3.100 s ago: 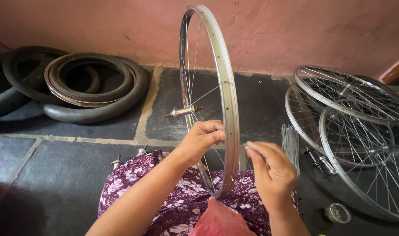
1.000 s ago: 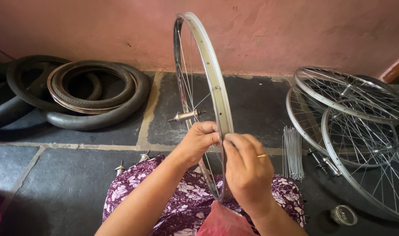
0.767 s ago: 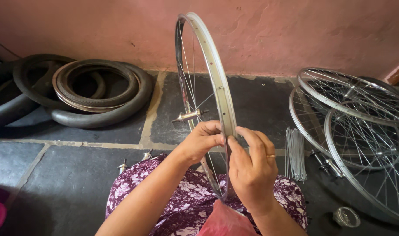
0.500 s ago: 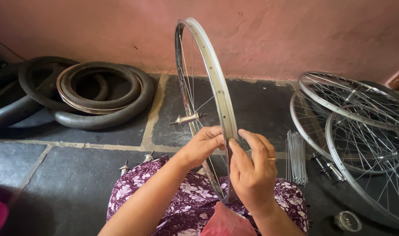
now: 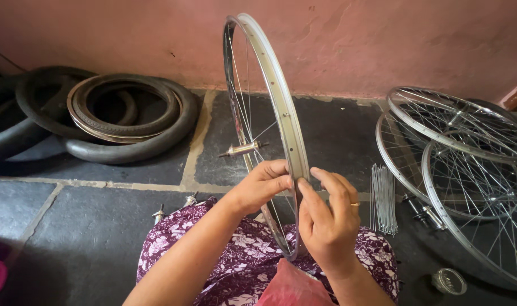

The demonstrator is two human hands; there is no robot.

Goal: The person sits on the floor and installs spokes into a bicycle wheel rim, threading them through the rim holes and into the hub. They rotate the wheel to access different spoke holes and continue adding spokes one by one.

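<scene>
A silver bicycle wheel rim [image 5: 276, 96] stands upright on my lap, edge towards me, with thin spokes running to a metal hub [image 5: 242, 149] at its middle. My left hand [image 5: 260, 186] grips the rim's near edge from the left side. My right hand [image 5: 328, 220] is pressed against the rim from the right, thumb and fingertips pinched at the rim just beside the left fingers. Whatever small part the right fingers pinch is hidden. A ring shows on the right hand.
Black rubber tyres [image 5: 125, 122] lie stacked on the stone floor at the left by the pink wall. Spoked wheels [image 5: 465, 164] lie stacked at the right. A bundle of loose spokes [image 5: 382, 198] and a small round tin [image 5: 449, 280] rest beside them.
My right hand has come in from the right side and closed onto the rim next to the left hand. The left hand has kept its hold.
</scene>
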